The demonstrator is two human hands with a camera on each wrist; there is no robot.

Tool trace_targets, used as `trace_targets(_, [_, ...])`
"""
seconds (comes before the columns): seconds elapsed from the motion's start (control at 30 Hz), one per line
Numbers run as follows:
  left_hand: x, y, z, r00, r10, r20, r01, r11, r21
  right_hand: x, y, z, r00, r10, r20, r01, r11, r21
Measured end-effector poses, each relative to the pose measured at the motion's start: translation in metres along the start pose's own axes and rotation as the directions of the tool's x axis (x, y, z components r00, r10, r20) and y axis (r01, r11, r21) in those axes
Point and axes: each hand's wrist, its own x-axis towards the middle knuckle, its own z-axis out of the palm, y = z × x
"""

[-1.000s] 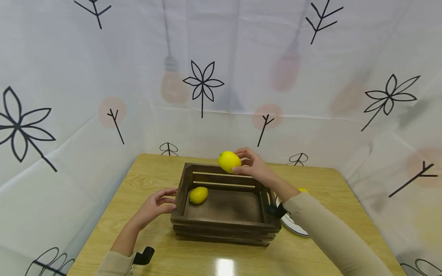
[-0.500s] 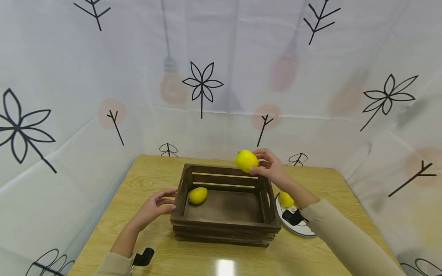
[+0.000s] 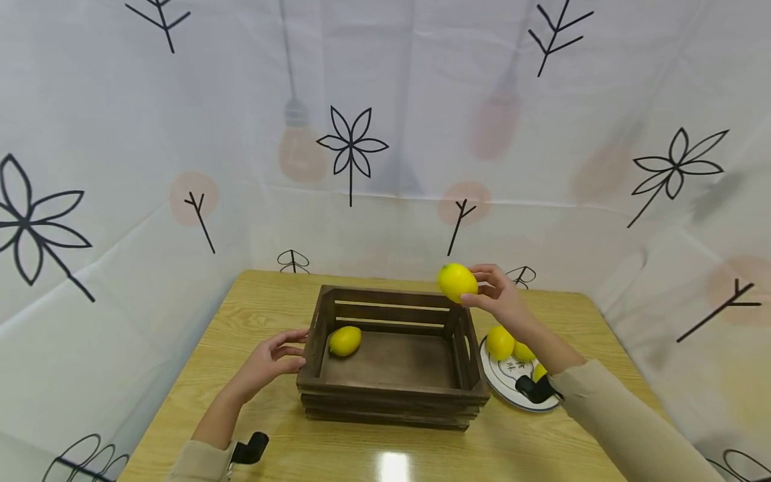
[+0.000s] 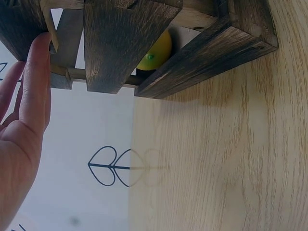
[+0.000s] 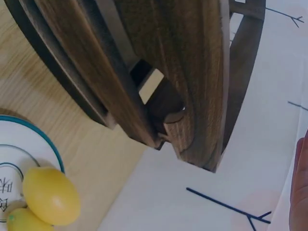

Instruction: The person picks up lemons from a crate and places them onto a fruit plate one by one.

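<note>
My right hand [image 3: 500,299] pinches a yellow lemon [image 3: 458,282] between thumb and fingers, held up over the right back corner of a dark wooden crate [image 3: 394,396]. A second lemon [image 3: 345,341] lies inside the crate at its left end; the left wrist view shows part of this lemon [image 4: 158,52] between the slats. My left hand [image 3: 271,358] touches the crate's left end with fairly straight fingers. In the right wrist view only an edge of my right hand [image 5: 299,185] shows, and the held lemon is out of sight.
Right of the crate, a white plate [image 3: 502,388] with a dark rim holds several lemons [image 3: 500,343], partly hidden by the right forearm. The wooden table [image 3: 271,294] ends at a patterned white cloth [image 3: 385,227] behind and at both sides.
My right hand has moved to the right with its lemon, from over the crate's middle to its right back corner. More of the plate and its lemons shows. The left hand stays put.
</note>
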Motion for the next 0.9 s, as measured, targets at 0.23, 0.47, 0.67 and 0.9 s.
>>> trace_targets(0.23, [0.001, 0.001, 0.000, 1.000, 0.003, -0.001, -0.003, 1.000, -0.010, -0.010, 0.007, -0.010, 0.999, -0.016, -0.041, 0.017, 1.000, 0.017])
trace_targets(0.47, [0.000, 0.001, -0.001, 1.000, 0.005, 0.002, -0.005, 1.000, -0.010, -0.024, 0.014, -0.019, 0.995, -0.002, -0.097, 0.000, 1.000, -0.021])
trace_targets(0.67, [0.000, 0.001, 0.000, 1.000, 0.003, 0.002, -0.003, 1.000, -0.013, -0.035, 0.019, -0.028, 0.989, 0.020, -0.144, -0.026, 0.999, -0.042])
trace_targets(0.9, [-0.001, 0.001, 0.000, 1.000, 0.006, 0.005, -0.006, 1.000, -0.012, -0.045, 0.025, -0.032, 0.983, 0.053, -0.175, -0.062, 0.997, -0.048])
